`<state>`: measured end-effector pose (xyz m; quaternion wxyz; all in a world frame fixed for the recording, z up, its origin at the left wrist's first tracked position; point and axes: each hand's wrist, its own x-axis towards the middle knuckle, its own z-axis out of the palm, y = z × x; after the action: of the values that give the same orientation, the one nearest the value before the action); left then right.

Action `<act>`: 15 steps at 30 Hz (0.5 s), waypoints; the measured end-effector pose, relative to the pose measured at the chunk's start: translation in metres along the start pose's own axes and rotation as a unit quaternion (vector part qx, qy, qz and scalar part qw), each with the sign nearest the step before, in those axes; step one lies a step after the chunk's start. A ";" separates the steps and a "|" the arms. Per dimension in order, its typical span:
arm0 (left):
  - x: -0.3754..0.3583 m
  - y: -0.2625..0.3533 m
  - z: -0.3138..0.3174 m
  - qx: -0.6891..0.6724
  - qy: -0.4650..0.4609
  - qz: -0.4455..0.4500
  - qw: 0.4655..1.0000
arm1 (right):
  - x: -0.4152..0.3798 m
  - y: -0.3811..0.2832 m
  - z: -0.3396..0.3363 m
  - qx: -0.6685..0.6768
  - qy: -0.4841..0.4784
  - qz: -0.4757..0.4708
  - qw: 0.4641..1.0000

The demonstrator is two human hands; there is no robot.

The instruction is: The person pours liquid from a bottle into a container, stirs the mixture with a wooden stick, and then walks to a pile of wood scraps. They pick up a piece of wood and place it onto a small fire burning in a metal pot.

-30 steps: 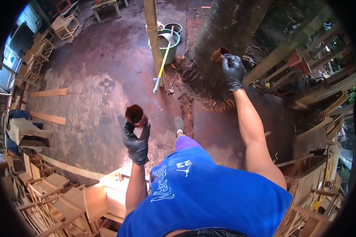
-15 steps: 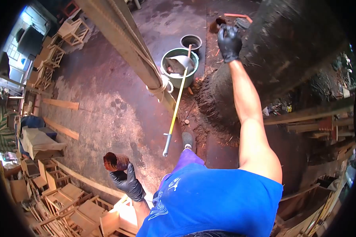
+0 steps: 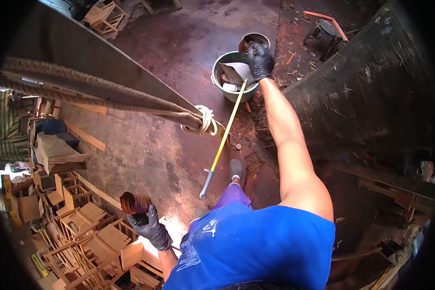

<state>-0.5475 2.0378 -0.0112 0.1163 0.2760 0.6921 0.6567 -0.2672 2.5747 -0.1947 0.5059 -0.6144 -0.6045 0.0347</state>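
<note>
I judge this carrying: my left grip (image 3: 152,231) clasps a ribbed brown can (image 3: 136,203), my right grip (image 3: 260,62) apparently a second can (image 3: 245,45); moving calls for steadiness.

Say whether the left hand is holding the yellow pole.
No, the left hand holds a reddish-brown object, well apart from the yellow pole.

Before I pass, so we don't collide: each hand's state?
Left hand: closed, holding a brown container.
Right hand: closed, holding a brown object, partly hidden.
</note>
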 end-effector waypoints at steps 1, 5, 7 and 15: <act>-0.002 0.002 0.001 0.012 -0.001 -0.006 1.000 | -0.011 0.012 0.016 -0.029 -0.068 0.007 0.997; -0.002 -0.003 -0.010 0.035 -0.039 0.014 0.999 | -0.099 0.094 0.066 0.047 -0.188 0.168 0.967; -0.004 0.001 -0.011 0.033 -0.040 0.019 0.998 | -0.139 0.074 0.024 0.009 -0.226 0.323 0.919; -0.016 -0.004 -0.018 -0.009 -0.222 0.030 0.975 | -0.569 0.154 -0.248 -0.095 -0.282 0.562 0.772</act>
<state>-0.5450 2.0143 -0.0166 0.2500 0.4345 0.6346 0.5882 -0.1473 2.0253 -0.5004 0.1424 -0.8521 -0.2671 0.4269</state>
